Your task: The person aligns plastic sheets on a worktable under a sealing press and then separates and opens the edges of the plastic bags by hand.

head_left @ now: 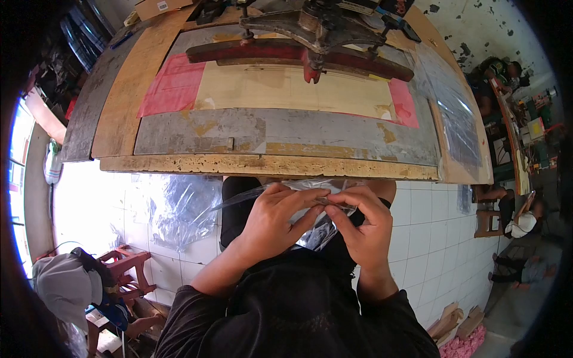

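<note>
My left hand (273,216) and my right hand (365,222) meet above my lap, just in front of the table's edge. Both are closed, thumbs and fingertips pinching a thin clear plastic sheet (242,196) between them. One flap of it sticks out to the left past my left hand. More shiny plastic (315,236) shows below the fingers, over my lap. Whether it is a bag or a flat film I cannot tell.
The worn table (197,130) carries a dark metal frame (319,27) with a red bar (256,51) over yellow and pink sheets. Clear plastic (179,209) lies on the floor at left. Other people sit nearby, one beside a red stool (126,271).
</note>
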### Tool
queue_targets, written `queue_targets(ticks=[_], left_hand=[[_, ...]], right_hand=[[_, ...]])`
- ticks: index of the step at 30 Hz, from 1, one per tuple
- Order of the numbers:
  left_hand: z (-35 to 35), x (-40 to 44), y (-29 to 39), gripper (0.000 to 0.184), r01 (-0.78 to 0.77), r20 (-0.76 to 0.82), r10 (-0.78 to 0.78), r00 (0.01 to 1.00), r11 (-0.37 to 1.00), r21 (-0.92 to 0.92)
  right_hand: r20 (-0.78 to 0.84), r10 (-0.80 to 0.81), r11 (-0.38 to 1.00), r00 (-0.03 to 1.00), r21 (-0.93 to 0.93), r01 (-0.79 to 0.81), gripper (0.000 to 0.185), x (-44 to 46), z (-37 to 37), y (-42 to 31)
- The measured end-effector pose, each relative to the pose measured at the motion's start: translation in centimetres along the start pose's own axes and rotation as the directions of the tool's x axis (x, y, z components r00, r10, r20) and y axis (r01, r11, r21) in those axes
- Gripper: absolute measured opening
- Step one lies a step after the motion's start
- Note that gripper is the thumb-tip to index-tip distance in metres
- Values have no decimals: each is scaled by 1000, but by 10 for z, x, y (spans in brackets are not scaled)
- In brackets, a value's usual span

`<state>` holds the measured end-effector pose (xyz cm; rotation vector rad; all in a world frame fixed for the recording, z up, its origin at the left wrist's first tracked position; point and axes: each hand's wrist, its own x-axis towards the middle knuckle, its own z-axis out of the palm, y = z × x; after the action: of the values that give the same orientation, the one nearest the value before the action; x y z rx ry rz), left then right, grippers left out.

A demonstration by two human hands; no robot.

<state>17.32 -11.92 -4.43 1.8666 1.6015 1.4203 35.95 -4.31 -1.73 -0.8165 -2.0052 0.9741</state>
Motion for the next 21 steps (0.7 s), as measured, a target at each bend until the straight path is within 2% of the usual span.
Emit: queue_targets(ticks=[2,12,15,18,20,21], left_hand=[[-1,1,1,42,2,30,-3,1000,1000,31],[3,2,1,51,15,30,-17,999,996,83],[5,2,1,49,22,50,-25,998,998,59],[11,-1,3,40,44,-12,-44,999,999,-7],[13,-3,3,24,173,-36,-176,984,982,-74],[13,-3,2,24,175,-35,-178,983,982,-74]], right_hand=[[-1,6,1000,1000,-4,-6,21,1,0,-1],[20,0,1000,1000,-14,1,17,2,0,2],[24,5,1000,1000,4,-5,17,1,-1,5],[5,21,1000,1000,10,-21,17,0,0,5],[-5,18,1000,1000,-4,-18,17,0,-1,4],[-13,16,1000,1000,-18,-16,16,0,-2,4]])
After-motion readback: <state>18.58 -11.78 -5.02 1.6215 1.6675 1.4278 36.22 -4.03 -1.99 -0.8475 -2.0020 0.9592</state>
